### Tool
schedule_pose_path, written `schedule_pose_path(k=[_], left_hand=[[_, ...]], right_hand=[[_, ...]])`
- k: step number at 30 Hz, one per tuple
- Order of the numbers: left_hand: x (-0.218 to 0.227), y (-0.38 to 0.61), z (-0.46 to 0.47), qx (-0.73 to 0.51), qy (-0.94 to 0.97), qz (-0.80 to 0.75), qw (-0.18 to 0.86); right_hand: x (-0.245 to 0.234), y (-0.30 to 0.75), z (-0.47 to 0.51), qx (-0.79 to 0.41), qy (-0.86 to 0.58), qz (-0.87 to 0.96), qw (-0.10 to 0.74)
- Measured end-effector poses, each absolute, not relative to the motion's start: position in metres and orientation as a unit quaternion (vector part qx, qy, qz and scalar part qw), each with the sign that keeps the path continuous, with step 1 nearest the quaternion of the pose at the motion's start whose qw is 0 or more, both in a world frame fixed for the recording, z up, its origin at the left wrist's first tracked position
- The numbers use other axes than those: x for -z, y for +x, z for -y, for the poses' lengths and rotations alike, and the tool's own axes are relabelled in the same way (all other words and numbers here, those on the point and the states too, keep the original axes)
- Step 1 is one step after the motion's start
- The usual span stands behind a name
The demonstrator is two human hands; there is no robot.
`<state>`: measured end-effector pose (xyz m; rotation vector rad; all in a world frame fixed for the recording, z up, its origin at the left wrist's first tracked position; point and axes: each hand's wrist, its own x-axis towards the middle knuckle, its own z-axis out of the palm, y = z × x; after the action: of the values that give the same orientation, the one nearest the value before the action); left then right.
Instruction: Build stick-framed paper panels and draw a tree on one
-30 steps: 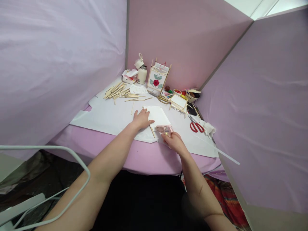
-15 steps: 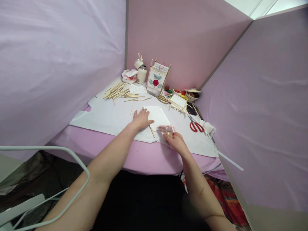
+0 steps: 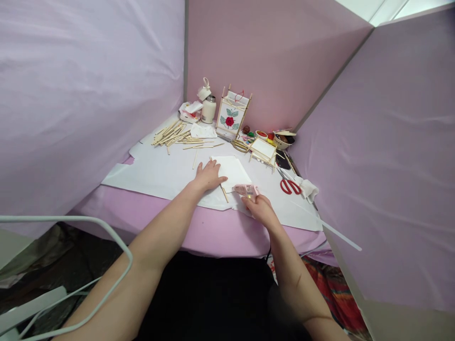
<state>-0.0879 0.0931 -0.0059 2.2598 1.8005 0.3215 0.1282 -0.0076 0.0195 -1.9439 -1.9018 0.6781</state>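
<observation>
My left hand lies flat with its fingers spread, pressing on the left side of a white sheet. A thin wooden stick pokes out from under this hand along the sheet's left edge; the rest of it is covered. In my right hand is a pink glue gun with a small yellow light. Its nozzle points left, at the sheet's near edge close to the stick's lower end. Whether the nozzle touches the sheet I cannot tell.
Loose wooden sticks lie at the back left. Behind stand a cream bottle and a stick-framed lantern with a rose. Rightward are a small stick frame, red-handled scissors and a long pale strip over the edge.
The view has shifted very slightly. Both hands, the sheet and the glue gun stay in practically the same places.
</observation>
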Motion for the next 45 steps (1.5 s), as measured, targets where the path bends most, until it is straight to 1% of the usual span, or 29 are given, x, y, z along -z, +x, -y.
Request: schedule_pose_path(k=[12, 20, 25, 29, 33, 41, 45], left_hand=[[0.005, -0.088, -0.093, -0.104, 0.773, -0.615, 0.115], [0.007, -0.088, -0.093, -0.104, 0.774, -0.615, 0.111], [0.005, -0.088, -0.093, -0.101, 0.773, -0.616, 0.116], [0.003, -0.087, -0.092, -0.100, 0.772, -0.616, 0.119], [0.002, -0.088, -0.092, -0.102, 0.773, -0.615, 0.121], [0.002, -0.088, -0.091, -0.106, 0.773, -0.614, 0.123], [0.003, -0.088, -0.091, -0.107, 0.773, -0.613, 0.122]], right_hand=[[-0.019, 0.138, 0.006, -0.238, -0.690, 0.660, 0.180], [-0.019, 0.142, 0.003, -0.218, -0.705, 0.649, 0.184], [-0.016, 0.145, 0.000, -0.214, -0.715, 0.635, 0.202], [-0.010, 0.147, -0.005, -0.218, -0.722, 0.611, 0.240], [-0.006, 0.152, -0.008, -0.238, -0.726, 0.570, 0.304], [-0.011, 0.196, -0.015, -0.394, -0.673, 0.435, 0.451], [-0.017, 0.219, -0.018, -0.460, -0.647, 0.393, 0.464]])
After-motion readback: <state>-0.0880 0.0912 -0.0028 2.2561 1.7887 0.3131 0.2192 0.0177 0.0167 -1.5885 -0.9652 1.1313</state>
